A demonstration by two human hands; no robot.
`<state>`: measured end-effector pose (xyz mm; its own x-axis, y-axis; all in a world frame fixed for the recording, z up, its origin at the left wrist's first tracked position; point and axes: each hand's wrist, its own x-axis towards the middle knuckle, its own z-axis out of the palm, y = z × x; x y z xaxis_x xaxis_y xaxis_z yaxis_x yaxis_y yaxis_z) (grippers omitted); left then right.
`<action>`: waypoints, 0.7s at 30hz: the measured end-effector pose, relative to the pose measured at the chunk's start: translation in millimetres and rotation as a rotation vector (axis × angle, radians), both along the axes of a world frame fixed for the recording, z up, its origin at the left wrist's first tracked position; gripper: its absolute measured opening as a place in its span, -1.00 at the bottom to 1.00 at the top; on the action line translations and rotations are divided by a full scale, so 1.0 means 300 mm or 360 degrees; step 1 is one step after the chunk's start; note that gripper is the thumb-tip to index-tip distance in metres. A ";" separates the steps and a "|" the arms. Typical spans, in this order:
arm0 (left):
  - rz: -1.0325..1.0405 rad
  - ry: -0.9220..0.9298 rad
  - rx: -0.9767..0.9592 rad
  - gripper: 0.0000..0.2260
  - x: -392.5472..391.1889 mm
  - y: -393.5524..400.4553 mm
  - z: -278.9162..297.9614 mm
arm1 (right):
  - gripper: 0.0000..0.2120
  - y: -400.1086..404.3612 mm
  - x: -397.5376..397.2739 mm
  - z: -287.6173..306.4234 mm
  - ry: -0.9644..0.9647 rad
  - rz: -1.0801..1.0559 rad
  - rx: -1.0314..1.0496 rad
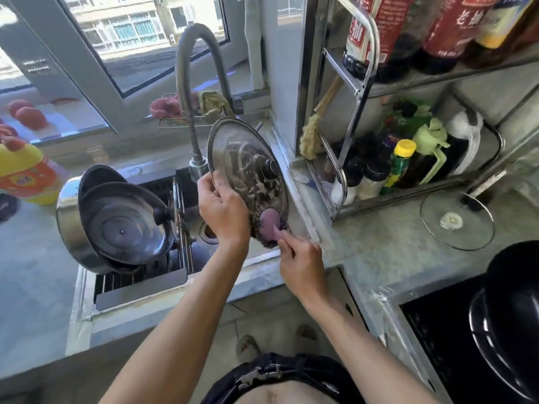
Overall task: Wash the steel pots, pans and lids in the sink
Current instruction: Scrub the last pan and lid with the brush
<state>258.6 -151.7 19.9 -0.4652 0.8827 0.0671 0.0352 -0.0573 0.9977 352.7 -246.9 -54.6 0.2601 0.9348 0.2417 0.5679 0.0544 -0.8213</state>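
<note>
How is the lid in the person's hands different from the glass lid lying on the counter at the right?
The held lid is soapy steel, tilted on edge over the sink, gripped by the left hand; the glass lid is clear, flat and untouched. The right hand scrubs only the held lid. Both are round.

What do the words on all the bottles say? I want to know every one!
"老抽": red label of the big dark bottle on the top shelf.
"抽": label of the dark bottle to its left; the rest is cut off.
Orange label on the yellow bottle: too blurred.
Labels on the small bottles on the lower shelf: too small.
</note>
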 end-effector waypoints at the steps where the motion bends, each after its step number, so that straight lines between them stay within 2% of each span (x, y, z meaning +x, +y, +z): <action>1: -0.0039 -0.0028 -0.0041 -0.72 0.021 -0.012 -0.012 | -0.71 -0.001 -0.007 0.007 -0.0022 0.0040 0.0019; 5: -0.0226 -0.0334 -0.0256 -0.64 0.037 -0.041 -0.035 | -0.69 -0.001 -0.001 0.034 -0.0118 0.0052 0.0075; 8: -0.0467 -0.0563 -0.0455 -0.69 0.003 -0.038 -0.043 | -0.71 0.013 0.031 0.078 -0.0306 0.0090 0.0172; 11: -0.0693 -0.0780 -0.0614 -0.46 -0.005 -0.104 -0.068 | -0.69 0.071 0.036 0.157 -0.0441 0.0104 0.0219; 13: -0.0804 -0.0755 -0.0563 -0.42 -0.003 -0.159 -0.092 | -0.73 0.108 0.034 0.204 -0.0498 0.0152 0.0202; 17: -0.0947 -0.0814 -0.0393 -0.84 -0.027 -0.202 -0.115 | -0.80 0.144 0.041 0.263 -0.0513 0.0224 0.0190; 21: -0.0932 -0.0656 -0.0341 -0.65 -0.085 -0.202 -0.133 | -0.81 0.153 0.056 0.277 -0.0633 0.0358 0.0091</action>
